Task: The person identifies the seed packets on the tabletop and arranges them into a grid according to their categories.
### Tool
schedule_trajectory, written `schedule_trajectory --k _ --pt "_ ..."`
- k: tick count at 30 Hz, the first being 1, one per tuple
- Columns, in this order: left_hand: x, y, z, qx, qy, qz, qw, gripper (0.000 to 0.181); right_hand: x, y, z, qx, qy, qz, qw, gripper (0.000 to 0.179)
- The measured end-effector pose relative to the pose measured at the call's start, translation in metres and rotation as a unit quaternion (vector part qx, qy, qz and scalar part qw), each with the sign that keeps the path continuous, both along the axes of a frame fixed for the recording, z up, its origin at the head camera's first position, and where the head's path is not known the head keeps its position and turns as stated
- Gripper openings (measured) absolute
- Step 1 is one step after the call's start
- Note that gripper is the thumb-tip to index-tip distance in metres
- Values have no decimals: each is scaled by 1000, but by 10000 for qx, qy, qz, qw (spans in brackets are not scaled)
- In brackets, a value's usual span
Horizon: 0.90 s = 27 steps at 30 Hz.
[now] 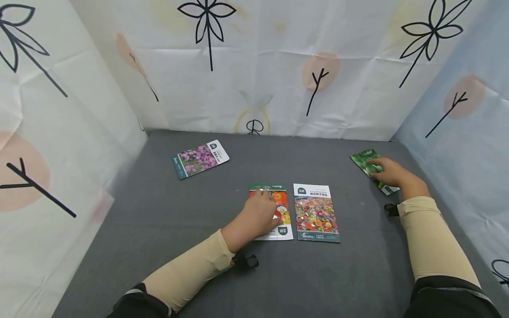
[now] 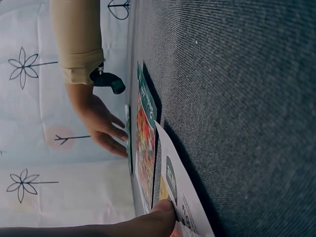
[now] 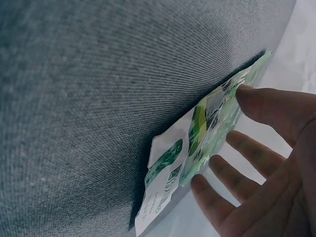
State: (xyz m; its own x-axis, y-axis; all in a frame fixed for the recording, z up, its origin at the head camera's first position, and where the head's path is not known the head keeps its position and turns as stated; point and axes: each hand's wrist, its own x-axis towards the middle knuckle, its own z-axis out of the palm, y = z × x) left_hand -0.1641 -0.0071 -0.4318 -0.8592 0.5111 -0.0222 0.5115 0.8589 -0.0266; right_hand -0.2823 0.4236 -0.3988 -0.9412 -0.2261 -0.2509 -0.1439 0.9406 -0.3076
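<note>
My left hand [image 1: 259, 214] is over a seed packet [image 1: 284, 233] with red and orange pictures, a green top band and a white lower end. In the left wrist view the thumb [image 2: 160, 217] touches the packet's face; the other fingers are out of sight there, so their grip is unclear. My right hand [image 1: 393, 173] is at a green seed packet [image 1: 363, 155] at the far right. In the right wrist view its fingers are spread beside the packet [image 3: 190, 136], and the thumb lies against or just over the packet's face.
A wildflower seed packet [image 1: 317, 214] lies just right of the red and orange one. Toward the back left lies a purple-flower seed packet [image 1: 200, 159], turned at an angle. Patterned white cloth [image 1: 270, 92] walls the grey table [image 1: 338, 282] at the back and sides.
</note>
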Motion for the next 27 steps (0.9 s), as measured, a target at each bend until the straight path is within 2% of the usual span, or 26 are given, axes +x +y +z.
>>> schedule_trajectory --k 9,27 --pt "0 1 2 -103 18 -24 9999 53 -4 0 1 -103 -436 -167 9989 55" --pt "-1 0 2 -211 -102 -31 9997 56 -7 1 -4 -64 -487 -14 9988 59"
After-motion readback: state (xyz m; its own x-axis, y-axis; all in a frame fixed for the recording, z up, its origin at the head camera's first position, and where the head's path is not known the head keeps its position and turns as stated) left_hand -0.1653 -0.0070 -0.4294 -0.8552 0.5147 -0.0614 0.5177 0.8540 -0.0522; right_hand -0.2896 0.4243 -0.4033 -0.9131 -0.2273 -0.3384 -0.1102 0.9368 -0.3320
